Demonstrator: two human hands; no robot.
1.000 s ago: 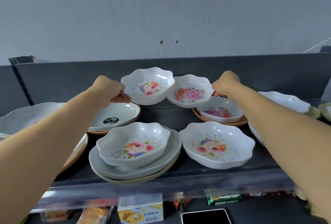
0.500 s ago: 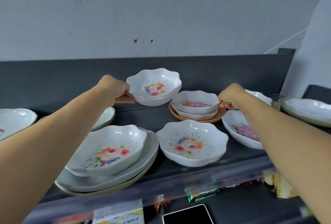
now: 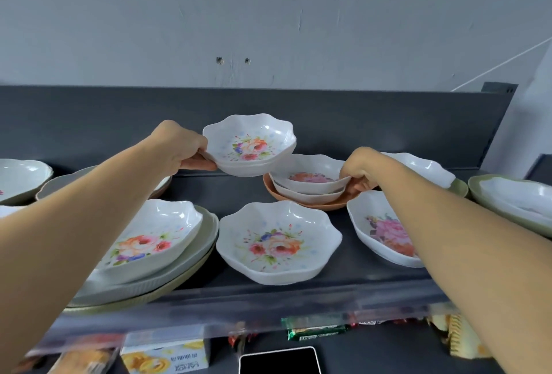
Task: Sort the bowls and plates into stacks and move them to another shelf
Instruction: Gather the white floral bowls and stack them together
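Observation:
My left hand (image 3: 179, 148) grips the rim of a small white floral bowl (image 3: 250, 145) and holds it in the air above the dark shelf (image 3: 343, 281). My right hand (image 3: 360, 169) pinches the right rim of another small floral bowl (image 3: 309, 175), nested in a second one on an orange plate (image 3: 310, 204). A larger floral bowl (image 3: 277, 242) sits at the shelf's front middle. A similar bowl (image 3: 152, 236) rests on stacked pale plates (image 3: 179, 272) at the left. Another floral bowl (image 3: 385, 230) lies partly under my right forearm.
More white dishes stand at the far left (image 3: 21, 176) and behind my right arm (image 3: 424, 167). A green plate holding a white dish (image 3: 513, 200) sits at the far right. Snack packets (image 3: 313, 329) and a black phone (image 3: 279, 360) lie on the level below.
My right hand has lowered its floral bowl into the bowl on the orange plate and still holds its rim. My left hand keeps its bowl raised. The view has shifted rightward.

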